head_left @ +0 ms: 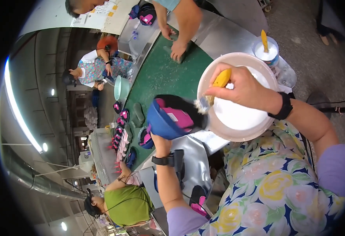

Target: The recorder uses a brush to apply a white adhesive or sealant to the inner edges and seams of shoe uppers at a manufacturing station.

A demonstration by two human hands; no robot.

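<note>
My left hand [161, 144] is closed round a blue shoe upper [165, 120] with a black rim and a bright pink inside. In my right hand [241, 87] is a brush with a yellow handle [222, 78], gripped between thumb and fingers. Its pale bristles [202, 105] are at the black edge of the shoe upper; whether they touch is blurred. Beneath the right hand stands a wide pale pink basin [272, 125] holding white liquid [235, 114].
A green work surface [150, 74] stretches away, with several shoe uppers and grey soles [139, 113] along it. A co-worker's hands [178, 49] handle a grey sole at the top. Beside the basin stands a tub [274, 59] of white liquid with another yellow brush [264, 39].
</note>
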